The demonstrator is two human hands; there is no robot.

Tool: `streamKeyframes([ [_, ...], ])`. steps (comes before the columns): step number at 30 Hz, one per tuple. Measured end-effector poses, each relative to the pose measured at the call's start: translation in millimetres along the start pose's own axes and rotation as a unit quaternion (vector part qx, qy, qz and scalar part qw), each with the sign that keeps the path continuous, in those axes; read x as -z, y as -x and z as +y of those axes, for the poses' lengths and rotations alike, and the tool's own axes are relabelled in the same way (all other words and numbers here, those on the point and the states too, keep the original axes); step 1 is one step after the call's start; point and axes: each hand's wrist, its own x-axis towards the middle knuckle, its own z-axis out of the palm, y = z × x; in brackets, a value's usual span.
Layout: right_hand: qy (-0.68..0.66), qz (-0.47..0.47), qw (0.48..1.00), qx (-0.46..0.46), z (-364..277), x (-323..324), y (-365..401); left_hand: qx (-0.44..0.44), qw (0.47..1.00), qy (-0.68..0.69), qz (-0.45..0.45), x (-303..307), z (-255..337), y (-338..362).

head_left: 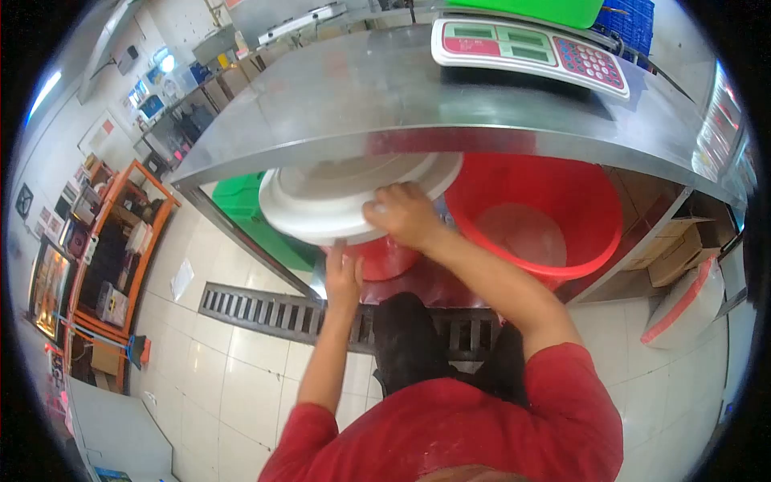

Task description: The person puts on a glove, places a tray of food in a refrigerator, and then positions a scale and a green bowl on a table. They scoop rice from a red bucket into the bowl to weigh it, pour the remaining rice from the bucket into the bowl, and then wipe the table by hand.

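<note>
The white lid (321,201) is under the metal table (321,96), over the smaller red bucket (385,261), hiding most of that bucket's mouth. From the 2 hands it stretches away forward and to the left, so nearly all of its face lies beyond the fingers. It is a round piece, but from above it shows as an oval whose long axis runs left to right, the right end a little higher in the view. The right hand (405,215) is closed on the near rim, right of the lid's middle, with its knuckles over the top. The left hand (344,277) is at the same near rim from below, closer to the middle; its finger touches the edge, though I cannot tell whether it is gripping, as the lid and hand hide the contact. Of the 2, the right hand is nearer the wide red tub (482,181), just right of the lid; the green bin (281,249) lies on the left.
</note>
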Motion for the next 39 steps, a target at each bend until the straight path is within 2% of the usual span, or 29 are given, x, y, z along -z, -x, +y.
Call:
streamKeyframes([
  [2, -0.01, 0.002, 1.0, 0.002, -11, -28, -8, 0.064, 0.997, 0.008, -0.038, 7, 10, 33],
  [4, -0.03, -0.076, 0.996, -0.04, -24, -53, -10, 0.096, 0.993, 0.026, -0.057, 19, 18, 57],
  [5, -0.03, -0.075, 0.996, -0.049, -27, -63, -11, 0.092, 0.993, 0.025, -0.064, 26, 18, 73],
  [7, -0.036, -0.086, 0.993, -0.066, -26, -76, -7, 0.226, 0.958, 0.075, -0.157, 34, 17, 100],
  [9, -0.042, -0.111, 0.989, -0.087, -28, -66, 0, 0.243, 0.948, 0.073, -0.193, 45, 26, 112],
  [11, -0.045, -0.141, 0.983, -0.107, -20, -38, 15, 0.261, 0.934, 0.077, -0.23, 40, 27, 132],
  [13, -0.082, -0.154, 0.961, -0.212, -10, 17, 30, 0.215, 0.946, 0.09, -0.227, 21, 10, 168],
  [14, -0.04, -0.155, 0.941, -0.299, -2, 57, 40, 0.328, 0.886, 0.123, -0.302, 33, 35, 143],
  [15, 0.003, -0.155, 0.912, -0.379, 9, 95, 60, 0.33, 0.88, 0.134, -0.313, 23, 44, 132],
  [17, 0.176, -0.163, 0.845, -0.477, 33, 149, 118, 0.249, 0.909, 0.202, -0.267, -1, 57, 112],
  [19, 0.344, -0.219, 0.811, -0.419, 47, 183, 186, 0.303, 0.839, 0.349, -0.288, -30, 83, 69],
  [20, 0.347, -0.228, 0.807, -0.421, 44, 189, 186, 0.336, 0.796, 0.424, -0.271, -56, 93, 50],
  [21, 0.276, -0.273, 0.815, -0.43, 38, 193, 181, 0.368, 0.747, 0.493, -0.252, -83, 102, 30],
  [22, 0.202, -0.315, 0.817, -0.439, 32, 195, 178, 0.446, 0.669, 0.539, -0.252, -92, 118, -1],
  [23, 0.201, -0.32, 0.811, -0.445, 28, 195, 183, 0.518, 0.582, 0.575, -0.249, -96, 133, -31],
  [25, 0.245, -0.286, 0.84, -0.39, 27, 192, 190, 0.551, 0.58, 0.545, -0.251, -127, 144, -61],
  [29, 0.215, -0.228, 0.852, -0.42, 4, 193, 181, 0.5, 0.556, 0.591, -0.303, -137, 159, -71],
  [31, 0.209, -0.21, 0.856, -0.424, -7, 190, 182, 0.502, 0.537, 0.625, -0.264, -133, 154, -64],
  [32, 0.207, -0.189, 0.863, -0.421, -14, 190, 182, 0.502, 0.53, 0.625, -0.276, -133, 150, -60],
  [34, 0.21, -0.2, 0.852, -0.436, -28, 193, 177, 0.49, 0.529, 0.644, -0.255, -132, 139, -50],
  [39, 0.216, -0.209, 0.834, -0.463, -67, 204, 182, 0.492, 0.511, 0.649, -0.274, -96, 147, -31],
])
